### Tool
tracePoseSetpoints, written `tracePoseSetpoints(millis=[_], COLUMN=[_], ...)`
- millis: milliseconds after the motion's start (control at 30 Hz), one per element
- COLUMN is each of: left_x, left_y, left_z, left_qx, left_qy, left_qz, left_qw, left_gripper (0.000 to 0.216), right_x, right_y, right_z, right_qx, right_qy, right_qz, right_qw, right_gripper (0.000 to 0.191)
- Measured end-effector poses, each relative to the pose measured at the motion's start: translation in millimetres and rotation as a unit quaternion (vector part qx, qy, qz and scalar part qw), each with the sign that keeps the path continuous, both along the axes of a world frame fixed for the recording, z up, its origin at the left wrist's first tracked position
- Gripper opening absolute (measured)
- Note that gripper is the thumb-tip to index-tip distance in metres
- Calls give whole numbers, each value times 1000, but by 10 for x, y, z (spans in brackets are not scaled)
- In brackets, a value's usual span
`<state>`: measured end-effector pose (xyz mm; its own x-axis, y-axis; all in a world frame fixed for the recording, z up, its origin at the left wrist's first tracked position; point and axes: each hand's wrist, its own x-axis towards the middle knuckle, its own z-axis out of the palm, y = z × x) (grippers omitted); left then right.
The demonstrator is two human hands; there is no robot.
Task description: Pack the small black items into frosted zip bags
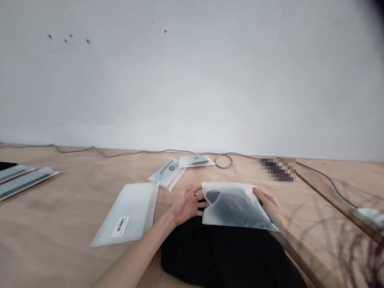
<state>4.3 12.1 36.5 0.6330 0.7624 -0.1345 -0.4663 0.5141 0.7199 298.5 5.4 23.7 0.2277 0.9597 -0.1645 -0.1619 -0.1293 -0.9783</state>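
Left hand (187, 204) sits at the left edge of a frosted bag (240, 192). Its fingers (200, 200) are spread and touch that edge, with the tips partly hidden by the plastic, so I cannot tell whether its grip pinches the bag or only rests there. Right hand (270, 206) is on the bag's right edge, fingers up along the side to the far corner, grip closed on the plastic.

The frosted bag contains a dark folded cloth (231, 206), which shows through the plastic as a dark patch filling most of the bag. The bag is held low, centre-front, its near edge over a black cloth heap (222, 252) that lies on the bench (75, 200) close to the person.

Just left of the left hand is a second frosted bag (129, 214), lying flat with a barcode label on it. Its contents cannot be told, and it looks flat. Beyond the hands are two small printed pouches, one (168, 172) angled and one (195, 161) nearer the wall, both flat. A grey cable (223, 160) runs along the wall edge and loops beside the far pouch. Flat grey packs (24, 180) lie at far left, well apart from the hands. A blurred-out item (279, 169) is at back right.
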Motion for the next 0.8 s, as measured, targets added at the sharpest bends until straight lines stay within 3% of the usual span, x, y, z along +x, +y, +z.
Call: tracePoseSetpoints(millis=[100,167,233,300,467,567,700,800], left_x=[-36,-53,-55,-38,67,100,89,84], left_y=[-8,-8,-11,-23,-74,-95,-94,-85], left_z=[52,72,80,77,18,-30,-75,-91], left_qx=[-17,-35,-46,-29,42,30,19,31], left_qy=[-88,-130,-131,-100,7,52,99,85], left_qz=[54,122,148,140,145,123,117,110], left_qw=[995,983,979,985,989,991,988,990], left_gripper=[58,64,68,66,29,30,41,41], right_x=[-100,-200,-301,-373,-397,-394,-421,-409], right_y=[-77,-154,-235,-306,-412,-447,-468,-454], right_z=[13,50,96,138,210,245,264,248], right_qx=[8,10,6,-2,10,22,4,-6], right_qy=[38,73,101,125,89,62,97,94], right_qz=[9,45,90,145,280,353,363,327], right_qw=[999,996,991,981,956,933,927,940], right_gripper=[33,29,28,29,33,36,54,44])
